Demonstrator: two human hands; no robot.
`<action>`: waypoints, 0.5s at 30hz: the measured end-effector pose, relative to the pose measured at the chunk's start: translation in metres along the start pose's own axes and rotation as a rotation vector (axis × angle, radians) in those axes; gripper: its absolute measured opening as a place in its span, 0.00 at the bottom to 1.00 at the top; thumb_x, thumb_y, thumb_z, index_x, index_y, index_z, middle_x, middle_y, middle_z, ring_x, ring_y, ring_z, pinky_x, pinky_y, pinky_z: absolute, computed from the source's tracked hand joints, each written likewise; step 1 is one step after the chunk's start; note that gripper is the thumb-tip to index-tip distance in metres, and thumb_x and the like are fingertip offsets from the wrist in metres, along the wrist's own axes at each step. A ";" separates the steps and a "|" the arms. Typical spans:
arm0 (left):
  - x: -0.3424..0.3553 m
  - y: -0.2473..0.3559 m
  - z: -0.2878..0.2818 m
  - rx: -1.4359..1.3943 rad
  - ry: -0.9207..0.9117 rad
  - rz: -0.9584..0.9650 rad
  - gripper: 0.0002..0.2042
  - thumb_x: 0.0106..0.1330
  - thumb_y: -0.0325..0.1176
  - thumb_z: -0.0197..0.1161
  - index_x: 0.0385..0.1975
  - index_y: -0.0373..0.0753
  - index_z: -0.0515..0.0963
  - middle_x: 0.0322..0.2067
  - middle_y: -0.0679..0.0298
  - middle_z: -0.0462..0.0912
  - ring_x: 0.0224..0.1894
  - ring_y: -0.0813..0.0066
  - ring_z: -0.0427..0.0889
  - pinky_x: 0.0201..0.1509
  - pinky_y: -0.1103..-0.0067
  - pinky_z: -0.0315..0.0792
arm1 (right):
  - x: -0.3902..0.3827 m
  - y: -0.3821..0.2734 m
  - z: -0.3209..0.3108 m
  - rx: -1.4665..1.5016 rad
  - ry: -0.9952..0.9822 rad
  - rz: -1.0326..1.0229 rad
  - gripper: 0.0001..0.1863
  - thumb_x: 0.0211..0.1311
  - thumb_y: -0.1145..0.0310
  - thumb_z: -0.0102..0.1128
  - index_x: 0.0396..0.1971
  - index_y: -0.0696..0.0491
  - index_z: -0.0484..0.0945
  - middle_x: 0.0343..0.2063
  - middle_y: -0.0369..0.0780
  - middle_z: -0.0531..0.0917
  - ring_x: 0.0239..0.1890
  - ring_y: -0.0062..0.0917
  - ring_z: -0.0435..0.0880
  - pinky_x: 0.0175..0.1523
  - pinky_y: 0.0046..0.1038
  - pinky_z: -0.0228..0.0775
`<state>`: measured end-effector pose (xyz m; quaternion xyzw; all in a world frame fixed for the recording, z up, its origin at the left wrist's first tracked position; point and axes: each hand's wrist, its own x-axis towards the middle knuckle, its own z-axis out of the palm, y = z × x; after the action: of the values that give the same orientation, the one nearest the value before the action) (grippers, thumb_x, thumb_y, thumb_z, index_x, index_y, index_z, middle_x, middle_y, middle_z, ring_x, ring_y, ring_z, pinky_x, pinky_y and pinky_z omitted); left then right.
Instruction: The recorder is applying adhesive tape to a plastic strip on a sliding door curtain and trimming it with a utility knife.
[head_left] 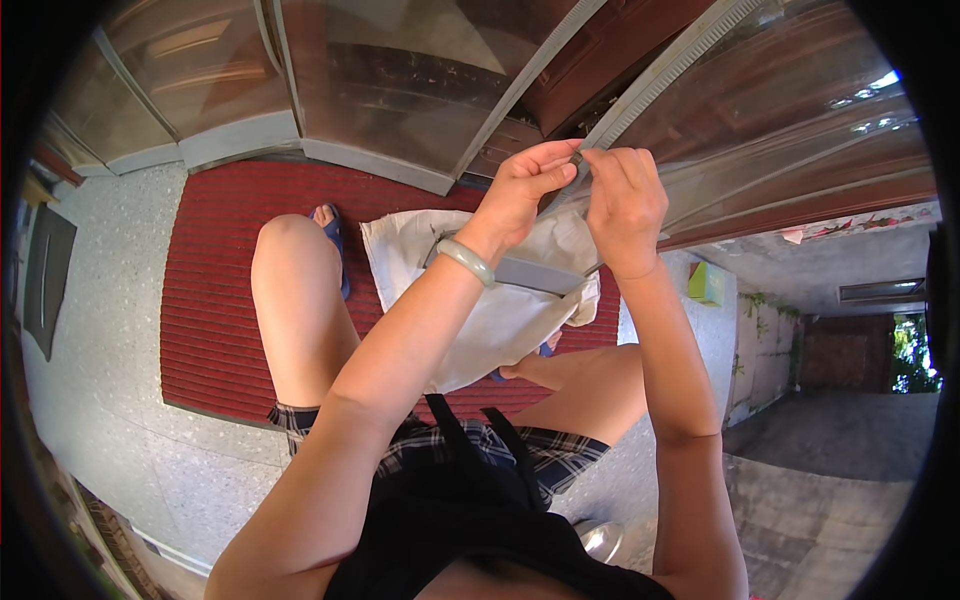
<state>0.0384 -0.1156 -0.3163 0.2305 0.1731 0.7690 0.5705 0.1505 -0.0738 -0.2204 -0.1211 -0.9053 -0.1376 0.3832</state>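
Note:
My left hand (525, 190) and my right hand (627, 205) are raised close together at the edge of a screen door (780, 100). Both are closed, thumbs and fingertips pinched near the lower stretch of a pale ribbed strip (665, 75) along the door's frame. Whatever lies between the fingertips is too small to make out. Below the hands, a white cloth (410, 250) spreads over the floor between my legs. The door's grey bottom rail (525, 275) shows against this cloth, partly covered by my left wrist, which wears a pale green bangle (465, 262).
I squat on a red ribbed mat (220, 300). More framed door panels (390, 90) stand along the far side. A green box (706, 284) sits on the ground to the right. At the far left lies a dark mat (50, 270), and a shiny round metal thing (602, 540) is near my right side.

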 end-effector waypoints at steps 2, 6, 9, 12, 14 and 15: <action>0.002 0.000 -0.002 0.004 -0.002 0.013 0.19 0.63 0.25 0.65 0.55 0.35 0.76 0.51 0.63 0.80 0.55 0.77 0.74 0.63 0.78 0.64 | 0.006 0.000 -0.003 0.023 0.000 -0.004 0.14 0.42 0.82 0.58 0.33 0.55 0.81 0.25 0.37 0.74 0.29 0.31 0.74 0.32 0.31 0.69; -0.004 0.012 0.007 -0.013 -0.077 0.000 0.19 0.63 0.25 0.65 0.55 0.35 0.76 0.50 0.64 0.80 0.54 0.78 0.74 0.62 0.79 0.64 | 0.026 0.010 -0.008 -0.013 0.072 -0.032 0.14 0.43 0.82 0.59 0.33 0.55 0.81 0.25 0.38 0.73 0.29 0.31 0.74 0.32 0.31 0.69; 0.001 0.005 0.003 0.014 0.006 0.005 0.19 0.63 0.25 0.64 0.55 0.35 0.76 0.50 0.63 0.80 0.54 0.78 0.74 0.62 0.79 0.65 | 0.015 0.009 -0.002 -0.007 0.036 -0.033 0.13 0.43 0.81 0.59 0.33 0.55 0.81 0.25 0.38 0.74 0.29 0.32 0.74 0.32 0.31 0.69; 0.000 0.004 0.001 0.010 0.016 -0.003 0.19 0.63 0.25 0.64 0.55 0.34 0.76 0.50 0.63 0.80 0.54 0.78 0.74 0.62 0.79 0.65 | 0.005 0.000 -0.002 0.003 -0.003 -0.011 0.13 0.44 0.81 0.59 0.33 0.55 0.81 0.25 0.38 0.73 0.29 0.32 0.74 0.32 0.32 0.69; -0.002 0.002 -0.001 0.007 0.011 0.018 0.19 0.63 0.25 0.64 0.55 0.34 0.75 0.50 0.62 0.81 0.54 0.77 0.75 0.63 0.78 0.64 | 0.008 0.000 -0.005 0.034 -0.020 -0.001 0.13 0.44 0.82 0.58 0.32 0.55 0.81 0.25 0.38 0.75 0.29 0.32 0.74 0.33 0.32 0.70; -0.003 0.003 0.001 -0.001 0.012 0.025 0.19 0.64 0.26 0.64 0.55 0.33 0.75 0.50 0.60 0.81 0.55 0.75 0.75 0.64 0.77 0.64 | 0.011 0.000 -0.010 0.076 0.003 0.023 0.13 0.44 0.83 0.58 0.32 0.55 0.81 0.26 0.38 0.76 0.30 0.32 0.75 0.33 0.32 0.70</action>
<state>0.0369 -0.1197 -0.3144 0.2278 0.1731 0.7774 0.5602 0.1490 -0.0761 -0.2058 -0.1165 -0.9078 -0.0991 0.3905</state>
